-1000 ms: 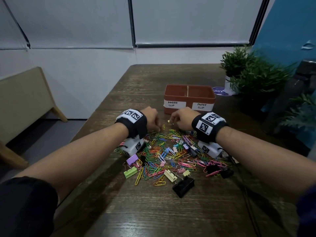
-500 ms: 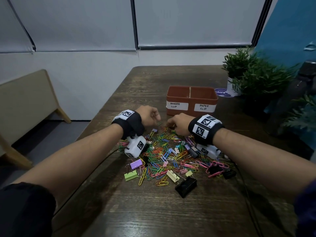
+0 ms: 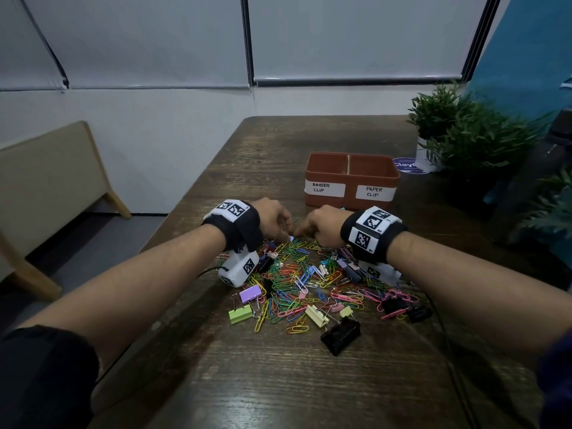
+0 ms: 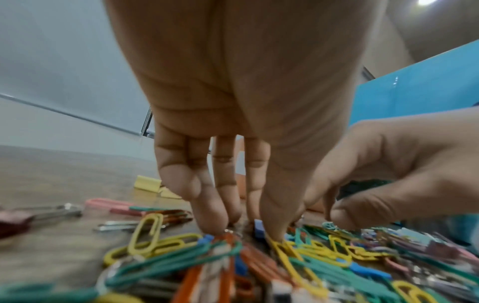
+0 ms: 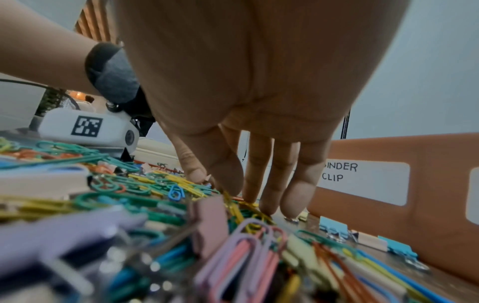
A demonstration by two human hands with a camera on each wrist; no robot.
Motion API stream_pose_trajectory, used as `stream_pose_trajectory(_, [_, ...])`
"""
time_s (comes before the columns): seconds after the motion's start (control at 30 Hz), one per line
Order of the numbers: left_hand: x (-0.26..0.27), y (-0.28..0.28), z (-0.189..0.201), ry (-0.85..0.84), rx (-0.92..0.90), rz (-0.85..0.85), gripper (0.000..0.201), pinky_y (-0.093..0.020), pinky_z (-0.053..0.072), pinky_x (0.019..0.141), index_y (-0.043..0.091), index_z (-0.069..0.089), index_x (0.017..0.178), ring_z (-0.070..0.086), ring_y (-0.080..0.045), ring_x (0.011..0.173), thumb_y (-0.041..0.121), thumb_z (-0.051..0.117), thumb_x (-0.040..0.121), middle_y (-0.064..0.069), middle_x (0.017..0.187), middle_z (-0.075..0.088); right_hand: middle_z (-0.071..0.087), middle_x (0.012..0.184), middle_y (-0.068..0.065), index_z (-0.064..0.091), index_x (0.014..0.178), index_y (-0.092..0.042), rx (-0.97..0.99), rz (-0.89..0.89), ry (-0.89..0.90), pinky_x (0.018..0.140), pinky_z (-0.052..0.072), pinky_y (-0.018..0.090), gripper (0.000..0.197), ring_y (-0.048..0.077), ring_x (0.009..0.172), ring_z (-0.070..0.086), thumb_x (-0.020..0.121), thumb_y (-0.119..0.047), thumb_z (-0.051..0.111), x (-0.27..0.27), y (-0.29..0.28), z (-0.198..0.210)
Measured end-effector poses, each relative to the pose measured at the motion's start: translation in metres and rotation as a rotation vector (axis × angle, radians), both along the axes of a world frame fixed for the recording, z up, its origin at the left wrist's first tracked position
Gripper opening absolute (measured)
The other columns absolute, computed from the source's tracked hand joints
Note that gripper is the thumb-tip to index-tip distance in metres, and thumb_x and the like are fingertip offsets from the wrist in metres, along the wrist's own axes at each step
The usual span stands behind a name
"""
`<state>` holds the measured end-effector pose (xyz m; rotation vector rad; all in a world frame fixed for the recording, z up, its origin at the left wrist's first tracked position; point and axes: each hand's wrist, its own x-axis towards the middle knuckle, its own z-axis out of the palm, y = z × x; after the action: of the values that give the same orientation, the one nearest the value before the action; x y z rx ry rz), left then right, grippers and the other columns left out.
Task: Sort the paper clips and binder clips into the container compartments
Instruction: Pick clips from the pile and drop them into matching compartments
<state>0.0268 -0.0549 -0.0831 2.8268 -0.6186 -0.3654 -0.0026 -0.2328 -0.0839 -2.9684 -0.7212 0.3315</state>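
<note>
A pile of coloured paper clips and binder clips (image 3: 309, 274) lies mid-table. Behind it stands the brown two-part container (image 3: 351, 181), labelled BINDER CLIP on the left and PAPER CLIP on the right. Both hands reach into the pile's far edge, nearly touching. My left hand (image 3: 275, 221) points down, its thumb and fingertips (image 4: 212, 221) closing on either side of a small blue binder clip (image 4: 259, 227). My right hand (image 5: 215, 184) has thumb and forefinger together over yellow paper clips (image 5: 233, 207); whether it holds one is hidden. Blue binder clips (image 5: 333, 225) lie by the container wall (image 5: 427, 147).
A black binder clip (image 3: 340, 334), a green one (image 3: 240, 314) and a purple one (image 3: 250, 294) lie at the pile's near side. Potted plants (image 3: 458, 134), a round blue sticker (image 3: 408, 167) and a dark bottle (image 3: 532, 181) stand right. A bench (image 3: 46, 181) is beyond the table's left edge.
My left hand, slightly raised half a second ago, has come down onto the pile's far edge. The right hand has stayed at the same spot, and the two hands are closer together.
</note>
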Motion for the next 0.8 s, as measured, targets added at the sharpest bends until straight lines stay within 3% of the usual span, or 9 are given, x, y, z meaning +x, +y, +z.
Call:
stream_pose_trajectory(0.1, [-0.003, -0.002, 0.005, 0.018, 0.024, -0.024, 0.026, -0.017, 0.042, 0.059, 0.033, 0.074, 0.099, 0.062, 0.001, 0.075, 0.043, 0.08, 0.075, 0.016, 0.083, 0.07, 0.073, 0.107, 0.0, 0.069, 0.118, -0.043, -0.012, -0.022, -0.016, 0.081, 0.059, 0.039, 0.058, 0.022, 0.093, 0.067, 0.082, -0.002, 0.048, 0.002, -0.001, -0.001])
stream_pose_trajectory(0.17, [-0.004, -0.003, 0.006, -0.011, 0.047, -0.03, 0.023, -0.019, 0.045, 0.063, 0.031, 0.076, 0.097, 0.064, -0.006, 0.078, 0.046, 0.075, 0.08, 0.012, 0.085, 0.073, 0.073, 0.11, 0.0, 0.07, 0.117, -0.043, 0.003, -0.029, -0.012, 0.084, 0.059, 0.04, 0.057, 0.022, 0.096, 0.067, 0.083, -0.002, 0.048, 0.002, -0.003, -0.001])
stream_pose_trajectory(0.23, [-0.006, -0.007, 0.006, -0.057, 0.064, -0.005, 0.029, -0.027, 0.053, 0.063, 0.027, 0.079, 0.089, 0.067, -0.013, 0.076, 0.054, 0.07, 0.081, 0.006, 0.079, 0.074, 0.073, 0.111, 0.0, 0.071, 0.116, -0.039, 0.034, -0.029, -0.006, 0.087, 0.058, 0.04, 0.053, 0.021, 0.099, 0.067, 0.085, -0.002, 0.05, 0.0, -0.005, 0.001])
stream_pose_trajectory(0.37, [-0.013, -0.019, 0.006, -0.146, 0.165, 0.038, 0.052, -0.036, 0.06, 0.059, 0.014, 0.076, 0.072, 0.069, -0.018, 0.063, 0.066, 0.076, 0.065, -0.002, 0.065, 0.07, 0.072, 0.114, -0.001, 0.072, 0.118, -0.03, 0.071, -0.034, -0.004, 0.093, 0.055, 0.039, 0.051, 0.018, 0.106, 0.065, 0.085, 0.003, 0.052, -0.002, -0.008, 0.004])
stream_pose_trajectory(0.53, [-0.016, -0.034, 0.013, -0.087, 0.201, 0.042, 0.035, -0.027, 0.054, 0.055, 0.013, 0.071, 0.074, 0.065, -0.016, 0.064, 0.045, 0.085, 0.066, -0.003, 0.076, 0.071, 0.069, 0.121, -0.001, 0.068, 0.124, -0.031, 0.066, -0.058, -0.012, 0.095, 0.054, 0.04, 0.057, 0.021, 0.111, 0.063, 0.085, 0.005, 0.049, -0.004, -0.008, 0.004])
stream_pose_trajectory(0.67, [-0.014, -0.035, 0.01, -0.028, 0.172, 0.066, 0.037, -0.031, 0.058, 0.064, 0.014, 0.076, 0.087, 0.068, -0.017, 0.073, 0.039, 0.087, 0.064, -0.003, 0.081, 0.073, 0.068, 0.121, 0.0, 0.067, 0.124, -0.031, 0.059, -0.062, -0.02, 0.093, 0.055, 0.041, 0.053, 0.022, 0.109, 0.063, 0.086, 0.002, 0.051, -0.006, -0.007, 0.004])
stream_pose_trajectory(0.8, [-0.011, -0.028, 0.009, -0.026, 0.033, 0.107, 0.014, -0.02, 0.05, 0.054, 0.021, 0.073, 0.083, 0.063, -0.01, 0.07, 0.026, 0.082, 0.074, 0.002, 0.083, 0.073, 0.069, 0.122, 0.001, 0.065, 0.127, -0.026, 0.106, -0.082, -0.009, 0.094, 0.054, 0.039, 0.054, 0.02, 0.112, 0.064, 0.085, 0.004, 0.051, -0.007, -0.008, 0.003])
